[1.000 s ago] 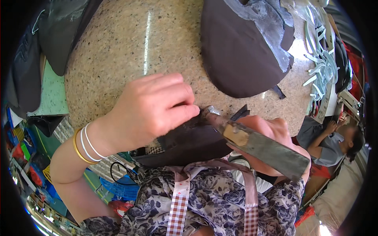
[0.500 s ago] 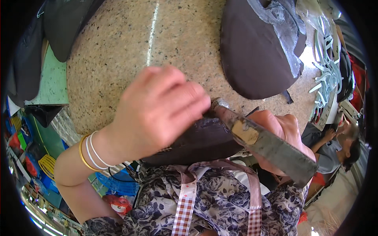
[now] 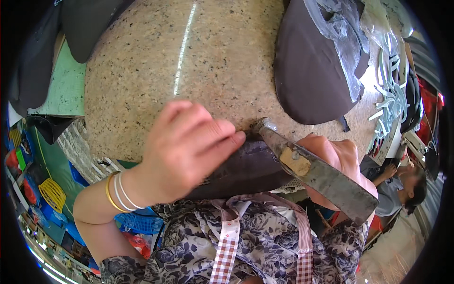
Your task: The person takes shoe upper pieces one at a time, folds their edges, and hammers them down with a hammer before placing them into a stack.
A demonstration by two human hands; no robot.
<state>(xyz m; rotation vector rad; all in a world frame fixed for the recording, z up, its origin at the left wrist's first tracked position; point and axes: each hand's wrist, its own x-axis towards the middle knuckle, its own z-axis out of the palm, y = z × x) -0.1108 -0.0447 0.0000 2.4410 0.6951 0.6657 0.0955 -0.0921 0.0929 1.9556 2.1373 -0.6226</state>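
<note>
Right hand (image 3: 333, 158) grips a hammer (image 3: 338, 189) by a dark piece (image 3: 250, 173)

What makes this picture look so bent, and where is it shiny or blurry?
In the head view, black corners and bowed edges come from its fisheye lens; a white glare streak runs along the speckled tan stone tabletop, with another bright patch toward its right edge; the left hand looks slightly blurred, the grey metal hammer head crisper.

A speckled stone tabletop (image 3: 137, 71) reflects light (image 3: 185, 49) above green flooring (image 3: 56, 163).
</note>
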